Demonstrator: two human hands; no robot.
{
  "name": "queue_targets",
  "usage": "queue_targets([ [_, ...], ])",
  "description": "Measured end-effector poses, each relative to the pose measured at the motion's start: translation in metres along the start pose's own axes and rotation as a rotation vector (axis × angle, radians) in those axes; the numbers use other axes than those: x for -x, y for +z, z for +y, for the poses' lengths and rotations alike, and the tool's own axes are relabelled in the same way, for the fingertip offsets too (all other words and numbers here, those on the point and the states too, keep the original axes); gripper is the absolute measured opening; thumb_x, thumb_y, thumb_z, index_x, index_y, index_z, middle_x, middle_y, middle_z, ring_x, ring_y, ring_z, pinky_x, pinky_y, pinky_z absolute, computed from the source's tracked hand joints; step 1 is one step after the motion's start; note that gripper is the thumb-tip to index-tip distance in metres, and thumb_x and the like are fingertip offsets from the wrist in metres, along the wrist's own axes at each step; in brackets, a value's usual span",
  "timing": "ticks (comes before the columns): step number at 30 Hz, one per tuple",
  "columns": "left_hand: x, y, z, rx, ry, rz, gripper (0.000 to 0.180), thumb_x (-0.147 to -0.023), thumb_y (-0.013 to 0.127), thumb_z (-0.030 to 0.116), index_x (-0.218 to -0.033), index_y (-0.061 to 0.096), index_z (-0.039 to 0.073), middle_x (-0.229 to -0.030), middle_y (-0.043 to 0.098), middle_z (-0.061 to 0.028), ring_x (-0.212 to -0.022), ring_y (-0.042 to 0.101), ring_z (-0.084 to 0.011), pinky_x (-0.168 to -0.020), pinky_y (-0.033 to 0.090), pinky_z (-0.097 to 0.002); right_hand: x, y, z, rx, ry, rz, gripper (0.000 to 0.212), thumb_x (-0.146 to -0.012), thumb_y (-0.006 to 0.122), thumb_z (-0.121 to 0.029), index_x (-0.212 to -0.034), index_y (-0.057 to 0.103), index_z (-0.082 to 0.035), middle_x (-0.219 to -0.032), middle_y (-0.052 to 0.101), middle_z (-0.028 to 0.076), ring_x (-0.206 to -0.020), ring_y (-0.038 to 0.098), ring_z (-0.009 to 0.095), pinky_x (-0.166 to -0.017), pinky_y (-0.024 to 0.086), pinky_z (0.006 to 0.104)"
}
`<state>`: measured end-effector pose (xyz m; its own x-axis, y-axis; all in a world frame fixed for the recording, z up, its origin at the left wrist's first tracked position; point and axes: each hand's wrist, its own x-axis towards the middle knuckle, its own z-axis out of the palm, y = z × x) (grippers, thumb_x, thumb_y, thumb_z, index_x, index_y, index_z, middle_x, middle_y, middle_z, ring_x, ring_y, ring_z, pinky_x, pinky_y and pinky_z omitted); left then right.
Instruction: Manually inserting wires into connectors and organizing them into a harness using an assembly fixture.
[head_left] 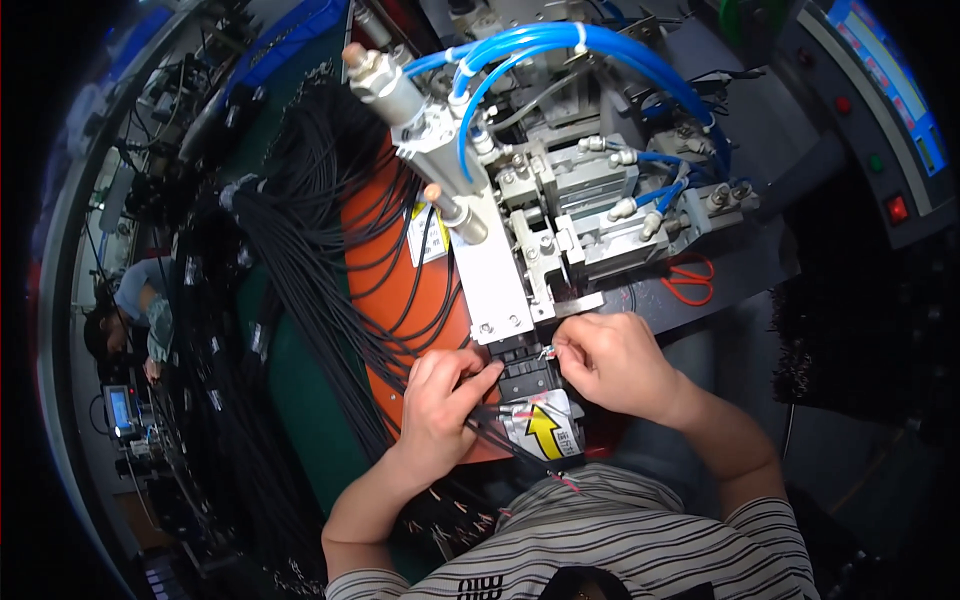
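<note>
While the striped shirt (640, 525) is seen at the lower edge, a yellow-arrowed label (543, 428) is found just beyond it, below a small black fixture block (527, 380) that is set at the foot of the machine. Thin dark cables (490, 425) are led in past the label from the left. By the left hand (438, 405), the block's left edge is met with thumb and forefinger; whether a cable is gripped in those fingers cannot be told, as their undersides are hidden. At the block's upper right, the fingers of the right hand (622, 365) are curled closed, apparently pinched on a pale wire end (548, 352).

The step in hand is judged to be the laying and aligning of fine wire ends in the block. For the next move, a steady left hold and a small, exact push by the right fingertips would be called for, with the fingers kept clear of the metal press (487, 270) above.

Farther off, red-handled scissors (690, 280) are left on the dark tabletop (740, 285), black cables are heaped in a large bundle (290, 225) across an orange surface (375, 275), and blue air tubes (640, 65) are arched over the machine.
</note>
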<state>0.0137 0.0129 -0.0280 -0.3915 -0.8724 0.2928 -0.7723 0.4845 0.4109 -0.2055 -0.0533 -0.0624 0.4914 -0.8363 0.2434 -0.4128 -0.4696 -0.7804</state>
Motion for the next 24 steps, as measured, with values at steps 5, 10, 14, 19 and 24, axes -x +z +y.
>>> queue_targets([
  [5, 0.004, 0.007, -0.001, -0.098, -0.046, -0.004, 0.036, -0.069, 0.068, -0.003, -0.105, 0.066, -0.001, -0.081, 0.056, -0.0105, -0.073, 0.056, -0.0271, -0.063, 0.042, -0.0352, 0.009, -0.009, -0.009, -0.079, -0.015, 0.039, 0.011, -0.08, 0.07, -0.006, -0.089, 0.068, -0.001, -0.075, 0.064, 0.008, -0.051, 0.059, 0.018, -0.049, 0.046, 0.0304],
  [10, -0.005, 0.008, 0.001, 0.08, -0.042, 0.04, 0.023, -0.076, 0.071, 0.003, -0.098, 0.063, 0.0, -0.075, 0.059, -0.0106, -0.067, 0.06, -0.0274, -0.061, 0.047, -0.0357, 0.009, 0.0, -0.022, -0.505, -0.125, -0.092, 0.024, -0.08, 0.071, -0.003, -0.103, 0.067, -0.001, -0.084, 0.064, 0.009, -0.056, 0.057, 0.014, -0.052, 0.045, 0.0258],
  [14, -0.006, -0.002, 0.005, 0.286, -0.006, 0.0, 0.026, -0.074, 0.069, -0.001, -0.099, 0.062, 0.0, -0.077, 0.061, -0.0115, -0.064, 0.062, -0.0279, -0.058, 0.05, -0.0353, 0.013, 0.004, -0.018, -0.842, 0.176, -0.084, 0.014, -0.086, 0.066, 0.002, -0.099, 0.067, 0.003, -0.088, 0.065, 0.006, -0.064, 0.061, 0.005, -0.056, 0.046, 0.0199],
  [19, -0.008, 0.007, 0.011, 0.165, 0.062, 0.13, 0.022, -0.075, 0.071, -0.001, -0.095, 0.062, 0.001, -0.063, 0.056, -0.0091, -0.048, 0.054, -0.023, -0.044, 0.041, -0.0326, 0.02, 0.005, -0.01, -0.903, 0.206, -0.094, 0.015, -0.09, 0.058, 0.008, -0.104, 0.063, 0.005, -0.099, 0.062, 0.011, -0.07, 0.061, 0.009, -0.061, 0.05, 0.0207],
  [24, -0.012, 0.011, 0.01, 0.276, 0.022, 0.168, 0.022, -0.075, 0.073, 0.0, -0.095, 0.063, 0.001, -0.064, 0.061, -0.0088, -0.051, 0.06, -0.0189, -0.047, 0.046, -0.0279, 0.02, 0.009, -0.013, -0.901, 0.17, -0.043, 0.018, -0.091, 0.055, 0.007, -0.108, 0.063, 0.005, -0.099, 0.063, 0.011, -0.067, 0.062, 0.009, -0.057, 0.049, 0.0204],
])
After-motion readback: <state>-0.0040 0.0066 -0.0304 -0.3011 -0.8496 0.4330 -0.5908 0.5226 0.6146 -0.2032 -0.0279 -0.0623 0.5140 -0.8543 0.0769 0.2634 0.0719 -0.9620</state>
